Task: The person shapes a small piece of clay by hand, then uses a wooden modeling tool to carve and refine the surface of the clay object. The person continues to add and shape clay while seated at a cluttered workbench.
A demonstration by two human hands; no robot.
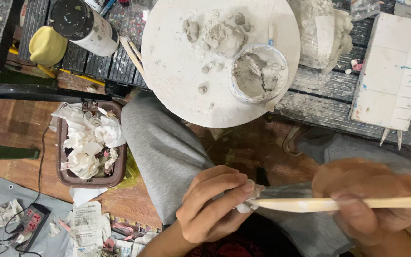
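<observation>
My left hand (212, 202) pinches a small pale lump of clay (249, 199) between thumb and fingers, over my grey-trousered lap. My right hand (365, 200) grips a long flat wooden stick (310, 204) that points left, with its tip touching the clay lump. Above, a round white board (167, 66) bears clay crumbs and a small bowl of grey clay (259, 74) at its lower right.
A brown bin (115, 178) of crumpled white paper stands on the floor at left. A white can (84, 24) and a yellow cloth (47, 45) lie on the slatted bench. A white clay mass (322, 31) and a white tile-like block (396, 71) sit right. A power strip (32, 221) lies lower left.
</observation>
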